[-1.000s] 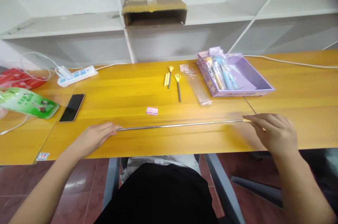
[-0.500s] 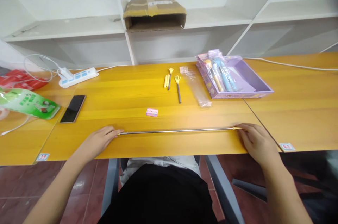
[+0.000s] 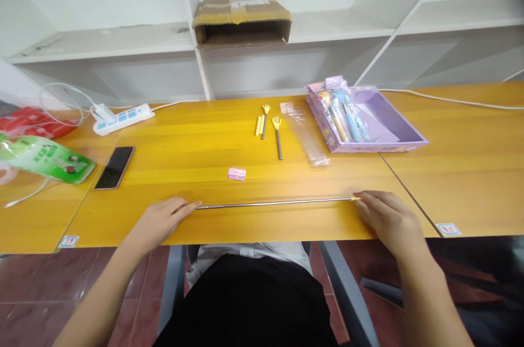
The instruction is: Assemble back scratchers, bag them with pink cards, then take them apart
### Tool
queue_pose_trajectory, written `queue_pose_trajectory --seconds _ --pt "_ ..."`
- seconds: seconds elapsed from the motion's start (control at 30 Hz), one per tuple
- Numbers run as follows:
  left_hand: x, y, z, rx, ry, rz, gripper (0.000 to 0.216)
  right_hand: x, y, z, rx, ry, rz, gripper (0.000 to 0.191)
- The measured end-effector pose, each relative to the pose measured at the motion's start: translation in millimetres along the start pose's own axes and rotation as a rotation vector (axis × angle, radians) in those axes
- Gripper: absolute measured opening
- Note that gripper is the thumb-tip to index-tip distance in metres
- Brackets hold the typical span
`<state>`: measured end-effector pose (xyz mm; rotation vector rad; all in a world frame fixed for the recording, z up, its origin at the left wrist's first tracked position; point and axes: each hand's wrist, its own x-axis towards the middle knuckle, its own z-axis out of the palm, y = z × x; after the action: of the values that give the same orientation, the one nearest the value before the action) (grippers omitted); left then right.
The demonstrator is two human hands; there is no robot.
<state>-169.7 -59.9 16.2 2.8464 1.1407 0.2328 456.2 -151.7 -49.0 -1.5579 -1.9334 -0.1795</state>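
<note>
A thin silver telescopic back scratcher [image 3: 274, 203] is stretched out level between my hands, close to the table's front edge. My left hand [image 3: 161, 221] pinches its left end, which the fingers cover. At the other end, my right hand [image 3: 388, 219] closes around the yellow tip, most of it hidden. Beyond the rod lie two short back scratchers with yellow claw heads, one upright in view [image 3: 278, 138] and another [image 3: 265, 122] beside pale yellow tubes [image 3: 259, 125]. A small pink card [image 3: 237, 173] rests between them and the rod.
A purple tray [image 3: 385, 118] with wrapped back scratchers stands at the back right, a clear plastic sleeve [image 3: 309, 139] beside it. Leftward are a phone [image 3: 115, 167], a green pouch [image 3: 49, 159] and a power strip [image 3: 124, 119]. A cardboard box [image 3: 241, 19] sits on the shelf.
My hands have moved closer together, and the exposed length of the rod between them is shorter. The other things lie where they were.
</note>
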Motion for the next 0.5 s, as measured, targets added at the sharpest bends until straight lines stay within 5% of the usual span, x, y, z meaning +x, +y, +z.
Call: queue_pose_trajectory --seconds 0.33,0.5 --pt "72 95 38 0.022 -0.032 0.165 0.041 36 -156 51 0.187 -0.103 -0.237 0.062" --pt "78 104 57 -0.09 -0.013 0.151 0.044 37 -185 67 0.205 -0.125 -0.232 0.057"
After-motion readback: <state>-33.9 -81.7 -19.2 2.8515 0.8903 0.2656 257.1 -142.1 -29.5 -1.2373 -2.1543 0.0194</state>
